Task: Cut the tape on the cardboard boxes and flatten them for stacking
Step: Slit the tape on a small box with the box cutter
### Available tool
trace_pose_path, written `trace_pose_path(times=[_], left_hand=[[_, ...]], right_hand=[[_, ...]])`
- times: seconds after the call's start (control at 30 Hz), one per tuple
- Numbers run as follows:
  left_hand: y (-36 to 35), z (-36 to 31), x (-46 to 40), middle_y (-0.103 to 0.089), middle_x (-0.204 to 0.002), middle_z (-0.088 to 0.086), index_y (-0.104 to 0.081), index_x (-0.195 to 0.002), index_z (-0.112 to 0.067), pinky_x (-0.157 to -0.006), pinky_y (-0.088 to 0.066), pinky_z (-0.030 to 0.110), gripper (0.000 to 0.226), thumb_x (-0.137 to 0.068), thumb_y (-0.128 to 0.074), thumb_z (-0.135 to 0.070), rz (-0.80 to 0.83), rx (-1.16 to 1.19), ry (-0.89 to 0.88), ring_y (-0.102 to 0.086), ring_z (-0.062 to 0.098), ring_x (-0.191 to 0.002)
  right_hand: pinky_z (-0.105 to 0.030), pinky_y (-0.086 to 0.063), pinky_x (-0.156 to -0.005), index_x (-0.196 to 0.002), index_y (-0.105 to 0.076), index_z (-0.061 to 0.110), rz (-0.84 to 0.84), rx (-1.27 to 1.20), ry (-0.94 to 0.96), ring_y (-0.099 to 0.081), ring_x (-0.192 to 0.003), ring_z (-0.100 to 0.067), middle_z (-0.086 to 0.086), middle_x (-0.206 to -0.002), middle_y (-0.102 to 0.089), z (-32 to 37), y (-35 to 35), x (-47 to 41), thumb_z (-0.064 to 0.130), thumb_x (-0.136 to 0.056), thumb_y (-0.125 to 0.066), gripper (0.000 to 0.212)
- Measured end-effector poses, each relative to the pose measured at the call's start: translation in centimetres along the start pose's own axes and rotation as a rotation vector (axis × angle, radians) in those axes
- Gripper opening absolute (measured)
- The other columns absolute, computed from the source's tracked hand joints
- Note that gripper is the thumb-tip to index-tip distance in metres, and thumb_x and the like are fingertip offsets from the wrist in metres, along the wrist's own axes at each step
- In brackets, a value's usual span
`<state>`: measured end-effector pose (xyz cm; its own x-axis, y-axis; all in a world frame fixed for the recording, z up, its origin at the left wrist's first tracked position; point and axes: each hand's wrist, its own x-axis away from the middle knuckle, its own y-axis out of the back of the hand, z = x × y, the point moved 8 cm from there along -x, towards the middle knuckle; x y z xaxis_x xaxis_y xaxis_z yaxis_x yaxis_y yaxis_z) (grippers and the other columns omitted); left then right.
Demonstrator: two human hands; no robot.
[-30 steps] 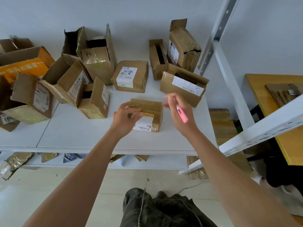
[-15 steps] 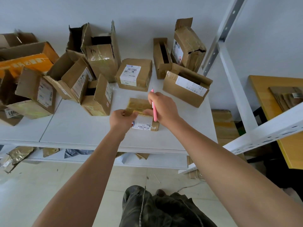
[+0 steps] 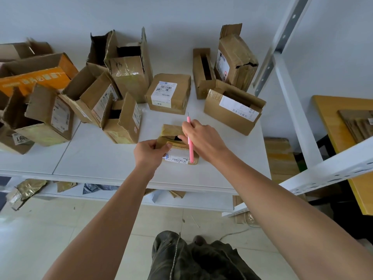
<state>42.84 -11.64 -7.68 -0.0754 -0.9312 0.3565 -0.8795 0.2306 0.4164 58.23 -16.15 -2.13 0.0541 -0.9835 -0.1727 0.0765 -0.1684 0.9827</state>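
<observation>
A small cardboard box (image 3: 177,147) lies near the front edge of the white shelf (image 3: 105,158), with its far flap lifted and a dark gap showing beneath it. The left hand (image 3: 150,151) grips the box's near left corner, thumb curled over the top next to the white shipping label (image 3: 177,156). The right hand (image 3: 201,138) is clamped round a pink cutter (image 3: 190,138), which runs through the fist with its thin tip pointing away over the shelf; its fingertips reach into the gap under the lifted flap. Behind the small box, a closed box with a label (image 3: 168,93) sits toward the wall. To its right stands an opened box with a long label (image 3: 232,108), and to its left several opened boxes crowd together, among them an orange-printed carton (image 3: 34,77).
</observation>
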Motion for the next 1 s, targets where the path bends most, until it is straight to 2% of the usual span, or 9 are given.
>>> trace_pose_path(times=[0.13, 0.2, 0.3, 0.47, 0.53, 0.6, 0.67, 0.9, 1.0], left_hand=[[0.0, 0.1, -0.1, -0.074, -0.076, 0.007, -0.068, -0.065, -0.022, -0.065, -0.05, 0.028, 0.02, -0.08, -0.081, -0.025, -0.003, 0.007, -0.013, -0.072, 0.032, -0.086], [0.1, 0.2, -0.2, -0.073, -0.072, 0.003, -0.068, -0.063, -0.024, -0.069, -0.052, 0.03, 0.021, -0.079, -0.082, -0.024, 0.009, 0.01, -0.024, -0.072, 0.032, -0.085], [0.1, 0.5, -0.3, -0.073, -0.073, 0.0, -0.069, -0.067, -0.028, -0.074, -0.056, 0.029, 0.019, -0.078, -0.083, -0.019, 0.036, 0.008, -0.041, -0.073, 0.028, -0.084], [-0.1, 0.2, -0.7, -0.072, -0.09, 0.01, -0.069, -0.075, -0.023, -0.094, -0.055, 0.048, 0.017, -0.082, -0.078, -0.01, 0.107, 0.046, -0.04, -0.069, 0.029, -0.087], [-0.8, -0.5, -0.9, -0.07, -0.095, 0.01, -0.069, -0.087, -0.017, -0.097, -0.053, 0.047, 0.011, -0.082, -0.078, -0.014, 0.163, 0.117, -0.022, -0.066, 0.025, -0.089], [-1.6, -1.2, -1.1, -0.069, -0.105, 0.013, -0.066, -0.104, -0.011, -0.096, -0.054, 0.045, 0.029, -0.081, -0.08, -0.024, 0.164, 0.219, 0.013, -0.067, 0.026, -0.096], [-2.0, -1.7, -1.2, -0.068, -0.109, 0.01, -0.06, -0.111, -0.008, -0.094, -0.055, 0.045, 0.04, -0.081, -0.081, -0.024, 0.107, 0.266, 0.013, -0.067, 0.028, -0.101], [-5.2, 0.1, -1.1, -0.054, -0.135, 0.013, -0.05, -0.124, -0.004, -0.109, -0.043, 0.044, 0.052, -0.079, -0.071, 0.012, 0.267, 0.352, 0.069, -0.055, 0.032, -0.123], [-6.3, 0.9, -0.7, -0.054, -0.136, 0.008, -0.047, -0.124, -0.008, -0.091, -0.05, 0.031, 0.057, -0.078, -0.065, 0.02, 0.357, 0.328, 0.05, -0.061, 0.026, -0.11]], right_hand=[[-0.035, -0.045, -0.056, -0.109, -0.047, 0.008, 0.018, -0.039, 0.039, -0.055, -0.061, -0.03, -0.007, -0.085, -0.051, -0.3, 0.4, -0.3, 0.033, -0.106, -0.038, 0.027], [-0.036, -0.04, -0.054, -0.096, -0.046, 0.008, -0.028, -0.207, 0.027, -0.055, -0.059, -0.033, -0.005, -0.076, -0.048, -0.9, 0.8, -0.3, 0.018, -0.103, -0.043, 0.013], [-0.045, -0.043, -0.057, -0.078, -0.037, 0.011, -0.14, -0.584, -0.137, -0.044, -0.053, -0.024, 0.002, -0.059, -0.04, -3.1, 1.0, 0.2, 0.005, -0.097, -0.044, 0.021], [-0.054, -0.055, -0.067, -0.077, -0.045, 0.0, -0.216, -0.754, -0.224, -0.059, -0.061, -0.025, -0.015, -0.064, -0.049, -3.8, 1.8, 0.4, -0.007, -0.092, -0.052, 0.018], [-0.042, -0.054, -0.056, -0.074, -0.043, 0.005, -0.266, -0.705, -0.099, -0.055, -0.054, -0.028, -0.01, -0.059, -0.047, -2.7, 4.0, 0.3, -0.009, -0.088, -0.053, 0.021], [-0.024, -0.036, -0.05, -0.072, -0.041, 0.01, -0.267, -0.627, 0.017, -0.046, -0.048, -0.021, -0.005, -0.056, -0.044, -1.4, 5.7, 0.2, 0.0, -0.089, -0.05, 0.021], [-0.02, -0.027, -0.051, -0.071, -0.041, 0.008, -0.235, -0.575, 0.056, -0.04, -0.048, -0.018, -0.005, -0.056, -0.043, -0.8, 6.4, 0.3, 0.007, -0.094, -0.048, 0.024], [-0.054, -0.048, -0.057, -0.072, -0.044, -0.002, -0.211, -0.694, -0.134, -0.048, -0.05, -0.032, -0.016, -0.06, -0.046, -4.3, 3.1, 1.8, -0.005, -0.09, -0.056, 0.021], [-0.057, -0.053, -0.071, -0.071, -0.046, -0.004, -0.243, -0.789, -0.245, -0.056, -0.057, -0.032, -0.018, -0.063, -0.049, -5.8, 1.3, 2.4, -0.001, -0.095, -0.055, 0.026]])
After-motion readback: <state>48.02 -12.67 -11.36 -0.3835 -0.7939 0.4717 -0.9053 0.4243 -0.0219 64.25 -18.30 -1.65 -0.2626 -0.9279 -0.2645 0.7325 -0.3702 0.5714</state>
